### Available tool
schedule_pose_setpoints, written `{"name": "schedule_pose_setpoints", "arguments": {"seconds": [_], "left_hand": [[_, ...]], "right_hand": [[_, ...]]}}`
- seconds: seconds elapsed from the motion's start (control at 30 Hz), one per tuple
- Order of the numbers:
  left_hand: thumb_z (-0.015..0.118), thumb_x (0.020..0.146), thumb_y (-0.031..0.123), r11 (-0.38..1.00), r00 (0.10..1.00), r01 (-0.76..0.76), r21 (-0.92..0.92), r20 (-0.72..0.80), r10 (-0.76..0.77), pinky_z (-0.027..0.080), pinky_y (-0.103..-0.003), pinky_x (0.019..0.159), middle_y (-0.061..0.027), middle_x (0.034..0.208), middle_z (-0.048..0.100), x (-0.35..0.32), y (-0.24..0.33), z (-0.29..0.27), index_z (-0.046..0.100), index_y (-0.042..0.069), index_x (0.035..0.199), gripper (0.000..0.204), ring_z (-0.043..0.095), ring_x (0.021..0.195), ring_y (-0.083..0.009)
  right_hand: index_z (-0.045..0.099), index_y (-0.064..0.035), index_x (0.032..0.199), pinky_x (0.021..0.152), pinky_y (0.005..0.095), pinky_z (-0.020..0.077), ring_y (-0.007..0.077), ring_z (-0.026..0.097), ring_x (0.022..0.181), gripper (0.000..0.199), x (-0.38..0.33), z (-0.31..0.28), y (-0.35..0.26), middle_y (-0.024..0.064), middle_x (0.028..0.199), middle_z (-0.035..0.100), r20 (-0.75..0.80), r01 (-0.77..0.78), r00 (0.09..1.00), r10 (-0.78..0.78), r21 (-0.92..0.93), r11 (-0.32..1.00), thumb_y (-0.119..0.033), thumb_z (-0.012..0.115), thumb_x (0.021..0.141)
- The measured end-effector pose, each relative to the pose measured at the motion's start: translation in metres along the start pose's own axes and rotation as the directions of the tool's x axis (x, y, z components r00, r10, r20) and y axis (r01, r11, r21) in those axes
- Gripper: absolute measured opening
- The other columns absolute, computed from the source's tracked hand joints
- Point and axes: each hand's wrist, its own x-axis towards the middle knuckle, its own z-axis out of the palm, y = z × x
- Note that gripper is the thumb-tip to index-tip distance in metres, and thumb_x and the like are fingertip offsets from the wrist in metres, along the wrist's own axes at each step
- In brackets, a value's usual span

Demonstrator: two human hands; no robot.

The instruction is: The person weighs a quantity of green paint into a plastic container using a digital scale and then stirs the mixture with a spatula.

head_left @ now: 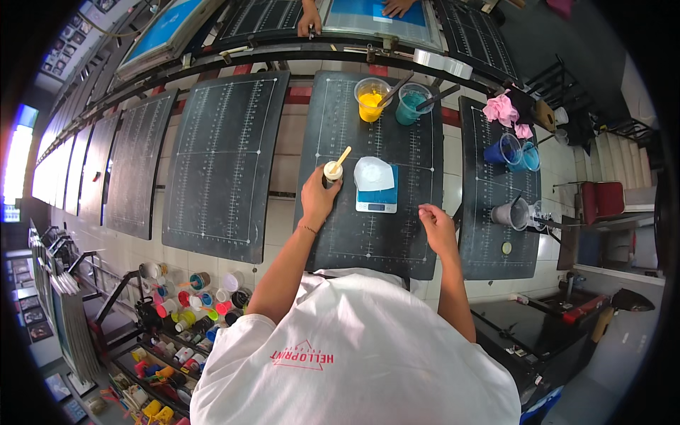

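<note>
My left hand [318, 197] is wrapped round a small jar [333, 170] of pale content, and a wooden stick [342, 157] leans up out of it. Just right of the jar, a digital scale [376, 201] with a blue top lies on the black board [340, 241]. A whitish, translucent sheet or shallow dish [374, 174] rests on the scale and overhangs its far edge. To the right of the scale, my right hand [437, 225] hovers over the board with its fingers curled together; nothing shows in them.
Cups of yellow [370, 99] and teal [411, 104] ink with stirrers stand at the board's far end. Blue cups [503, 150], pink crumpled cloth [501, 110] and a grey container [511, 214] occupy the right board. Another person's hands [309, 20] work across the rail. Paint pots [202, 297] crowd the lower left.
</note>
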Motion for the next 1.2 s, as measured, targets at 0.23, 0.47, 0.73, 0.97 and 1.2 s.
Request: {"name": "schedule_pose_setpoints", "arguments": {"seconds": [0.23, 0.47, 0.73, 0.97, 1.2], "left_hand": [[0.074, 0.083, 0.013, 0.962, 0.901, -0.238, 0.134, -0.338, 0.27, 0.05, -0.04, 0.088, -0.0177, 0.127, 0.061, -0.028, -0.018, 0.014, 0.051, 0.0, 0.132, 0.056, 0.065, 0.101, -0.0299], [0.069, 0.086, 0.005, 0.987, 0.968, -0.057, -0.149, -0.252, 0.018, 0.044, -0.028, 0.059, -0.0113, 0.108, 0.065, -0.103, 0.017, -0.014, 0.057, -0.001, 0.12, 0.037, 0.048, 0.057, -0.0132], [0.067, 0.086, 0.007, 0.963, 0.993, -0.098, -0.251, -0.095, 0.076, 0.043, -0.027, 0.061, -0.0075, 0.1, 0.065, -0.123, 0.084, -0.008, 0.062, 0.0, 0.109, 0.025, 0.051, 0.063, -0.0126], [0.066, 0.09, 0.008, 0.965, 0.995, 0.054, -0.258, 0.1, -0.029, 0.044, -0.025, 0.062, -0.0067, 0.097, 0.065, -0.13, 0.076, -0.005, 0.063, 0.0, 0.107, 0.019, 0.054, 0.068, -0.0082], [0.064, 0.093, 0.007, 0.893, 0.982, 0.119, -0.434, 0.183, -0.042, 0.047, -0.024, 0.062, -0.0069, 0.093, 0.069, -0.123, 0.067, 0.019, 0.064, -0.003, 0.106, 0.017, 0.055, 0.066, -0.0083]], "right_hand": [[0.068, -0.0018, 0.111, 0.076, 0.0375, 0.052, 0.0274, 0.068, 0.083, 0.03, 0.042, 0.002, -0.058, 0.0148, 0.097, 0.071, 0.064, 0.255, 0.967, -0.248, -0.13, 0.958, -0.026, 0.064, 0.093], [0.068, -0.0032, 0.111, 0.083, 0.0402, 0.0516, 0.0324, 0.068, 0.093, 0.032, 0.122, 0.013, -0.057, 0.0154, 0.1, 0.072, 0.016, 0.246, 0.969, -0.246, -0.101, 0.964, -0.027, 0.065, 0.09], [0.042, 0.0042, 0.14, 0.105, 0.0406, 0.0423, 0.0369, 0.055, 0.125, 0.089, 0.236, 0.005, -0.036, 0.0242, 0.132, 0.058, -0.228, 0.238, 0.946, -0.229, 0.011, 0.971, -0.025, 0.086, 0.069], [0.047, 0.0013, 0.133, 0.104, 0.038, 0.0422, 0.0326, 0.056, 0.123, 0.08, 0.258, 0.018, -0.043, 0.02, 0.128, 0.059, -0.184, 0.414, 0.908, -0.377, 0.248, 0.876, -0.025, 0.087, 0.068], [0.05, 0.001, 0.128, 0.102, 0.0351, 0.0422, 0.0256, 0.057, 0.115, 0.072, 0.255, 0.013, -0.041, 0.0148, 0.121, 0.06, -0.259, 0.403, 0.905, -0.338, 0.262, 0.877, -0.027, 0.085, 0.072]]}}
